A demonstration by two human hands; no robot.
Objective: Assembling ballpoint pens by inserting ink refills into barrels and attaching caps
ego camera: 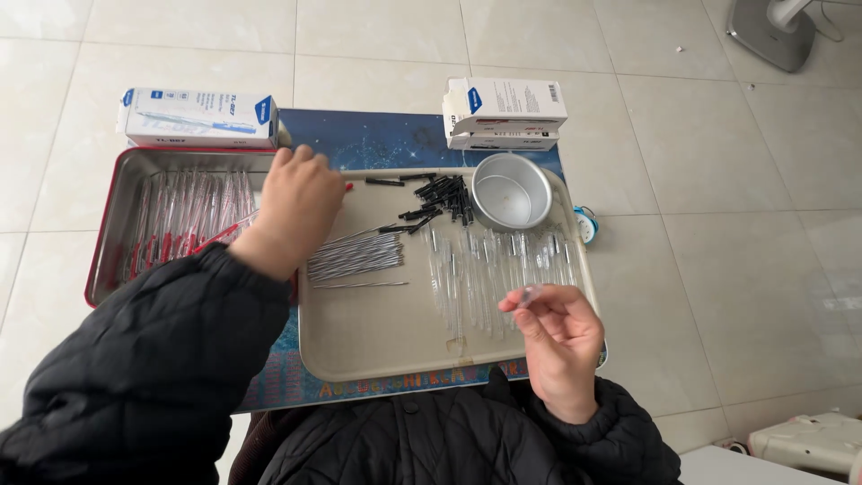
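Note:
My left hand (296,208) reaches over the gap between two trays, its fingers closed on a thin red-tipped pen (224,234). The metal tray (115,202) at the left holds several finished red pens in clear sleeves. My right hand (558,334) hovers over the beige tray's (359,346) near right corner, pinching a small clear piece (530,294) between thumb and fingers. On the beige tray lie a bundle of thin metal refills (355,256), a heap of small black caps (440,199) and several clear plastic barrels (489,269).
A round metal bowl (512,190) sits at the beige tray's far right corner. Two stacked white boxes (505,112) stand behind it, and a long white box (199,119) behind the metal tray. A dark patterned mat (377,139) lies under both trays on the tiled floor.

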